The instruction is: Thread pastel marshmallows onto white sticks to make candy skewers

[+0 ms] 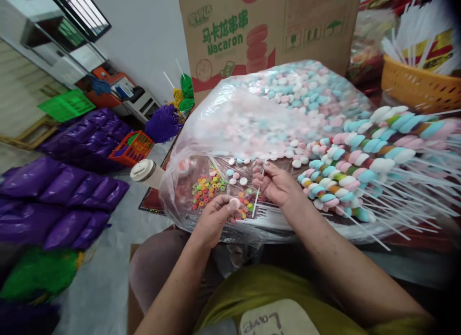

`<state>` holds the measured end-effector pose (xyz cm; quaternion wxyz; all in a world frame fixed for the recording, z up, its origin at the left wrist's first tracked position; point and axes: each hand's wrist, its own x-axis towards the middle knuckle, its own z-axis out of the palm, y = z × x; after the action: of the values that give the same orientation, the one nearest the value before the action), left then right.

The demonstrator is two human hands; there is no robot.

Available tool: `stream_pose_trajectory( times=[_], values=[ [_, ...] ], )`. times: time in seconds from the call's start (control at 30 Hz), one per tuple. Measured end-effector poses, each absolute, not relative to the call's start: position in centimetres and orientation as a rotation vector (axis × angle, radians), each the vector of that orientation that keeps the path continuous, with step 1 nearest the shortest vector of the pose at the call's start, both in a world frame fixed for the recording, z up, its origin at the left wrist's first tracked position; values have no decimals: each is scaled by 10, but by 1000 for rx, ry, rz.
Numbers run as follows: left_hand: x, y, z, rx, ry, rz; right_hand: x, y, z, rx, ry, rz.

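Note:
My left hand (215, 216) is closed, pinching a pale pink marshmallow (236, 203) between thumb and fingers. To its right, my right hand (280, 182) grips a thin white stick (256, 203) that slants down from the fingers. Under and beside the hands lie small colourful candy rings (209, 185). A few loose marshmallows (243, 181) rest between the hands and a large clear bag (230, 114) full of pink, blue and white ones. Bare white sticks (275, 218) lie by my right wrist. Finished-looking marshmallow skewers (374, 166) are piled on the right.
Behind the bag stands a cardboard box (273, 32). An orange basket (421, 83) holding white sticks is at the back right. A lidded cup (146, 173) stands at the table's left edge. Purple packages (61, 196) and an orange-red crate (133, 150) are on the floor.

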<state>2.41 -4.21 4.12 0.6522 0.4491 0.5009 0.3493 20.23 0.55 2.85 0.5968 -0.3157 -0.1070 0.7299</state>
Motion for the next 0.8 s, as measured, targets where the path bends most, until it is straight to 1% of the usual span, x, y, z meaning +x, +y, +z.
stream_pose_trajectory(
  times=[0.17,0.37,0.43,0.47,0.5,0.57,0.63,0.67,0.7,0.8],
  values=[
    [31,-56,49,714,869,659,190,0,36,-830,-373,1613],
    [26,-52,48,668,866,661,198,-10,30,-1128,-659,1380],
    [19,-51,47,625,859,690,202,-24,29,-1264,-810,1182],
    [16,-51,46,601,849,697,202,-32,29,-1326,-968,1033],
    [14,-51,45,581,834,693,201,-41,28,-1361,-1238,847],
    [12,-48,43,566,797,648,196,-54,26,-1240,-1861,497],
    [9,-39,41,558,793,660,193,-57,22,-1113,-2242,289],
    [6,-33,39,558,824,705,192,-53,19,-1162,-2295,248],
    [4,-26,37,561,886,777,192,-46,18,-1302,-2276,220],
    [-5,-9,29,618,1156,986,191,-9,15,-1832,-2108,294]
  ],
)
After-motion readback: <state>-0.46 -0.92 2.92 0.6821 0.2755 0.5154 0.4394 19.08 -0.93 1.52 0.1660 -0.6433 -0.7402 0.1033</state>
